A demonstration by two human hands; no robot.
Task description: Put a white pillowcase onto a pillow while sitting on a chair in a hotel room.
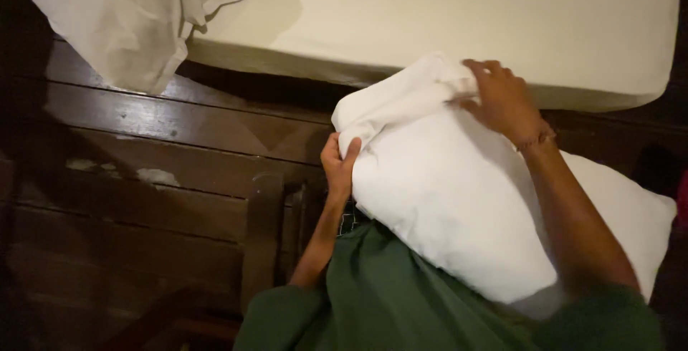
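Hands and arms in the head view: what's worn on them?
Both hands are bare, no gloves. The right hand has a thin reddish string bracelet at the wrist. Both forearms are bare; loose green sleeves start near the elbows. No rings or watch visible.

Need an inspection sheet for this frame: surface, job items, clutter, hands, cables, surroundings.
Surface: cream mattress, bare part along the top; dark plank floor below.
Job's things: white pillow held against the person's body, its case bunched at the upper end.
Clutter: second white pillowcase hanging over the mattress corner.
Grippers: left hand grips the pillow's left edge; right hand clutches the bunched top.
Cables: nothing seen.
Surroundings: dark wooden chair by the floor; green garment.
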